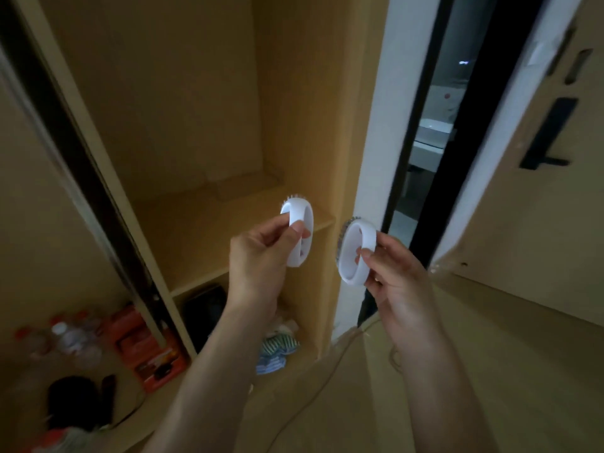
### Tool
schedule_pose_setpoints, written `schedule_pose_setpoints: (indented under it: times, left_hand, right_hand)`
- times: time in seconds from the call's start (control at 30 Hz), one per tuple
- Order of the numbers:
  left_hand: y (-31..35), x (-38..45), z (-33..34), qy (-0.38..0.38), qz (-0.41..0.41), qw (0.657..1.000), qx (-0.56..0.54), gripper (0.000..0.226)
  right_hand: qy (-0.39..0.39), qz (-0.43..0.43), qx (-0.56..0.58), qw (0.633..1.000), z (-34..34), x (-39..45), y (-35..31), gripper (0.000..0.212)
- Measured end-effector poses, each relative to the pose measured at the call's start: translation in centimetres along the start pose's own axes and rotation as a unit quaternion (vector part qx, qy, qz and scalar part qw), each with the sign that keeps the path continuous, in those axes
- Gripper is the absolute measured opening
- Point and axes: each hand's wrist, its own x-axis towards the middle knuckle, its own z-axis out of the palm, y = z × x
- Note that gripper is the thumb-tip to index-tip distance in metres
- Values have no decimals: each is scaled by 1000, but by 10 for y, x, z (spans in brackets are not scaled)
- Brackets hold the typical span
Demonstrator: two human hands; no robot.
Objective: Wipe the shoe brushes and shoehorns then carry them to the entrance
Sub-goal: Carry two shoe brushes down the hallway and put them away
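I hold two white oval shoe brushes with loop handles in front of an open wooden cabinet. My left hand [261, 253] pinches the handle of the left brush [302, 223], whose bristles point away toward the shelf [202, 220]. My right hand [392, 276] grips the right brush [354, 248] by its handle; grey bristles show at its far edge. Both brushes hang in the air, a little apart from each other, at the height of the shelf's front edge. No shoehorn is in view.
Under the shelf lie a dark bag [206, 308] and striped cloth [277, 351]. Water bottles [68, 335] and an orange box [147, 344] stand on the floor at the left. A door with a black handle [549, 138] is at the right; a dark gap beside it shows another room.
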Motion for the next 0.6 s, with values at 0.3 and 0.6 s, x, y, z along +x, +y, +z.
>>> schedule_pose_setpoints:
  times: [0.3,0.6]
  left_hand:
    - [-19,96,52,117,4,993,35,12]
    - [-60,182,44,175,-3,981,89,29]
  right_hand:
    - [-108,36,-52,992,1,153,2,41]
    - [-149,68,-79,983,55,256,36,42]
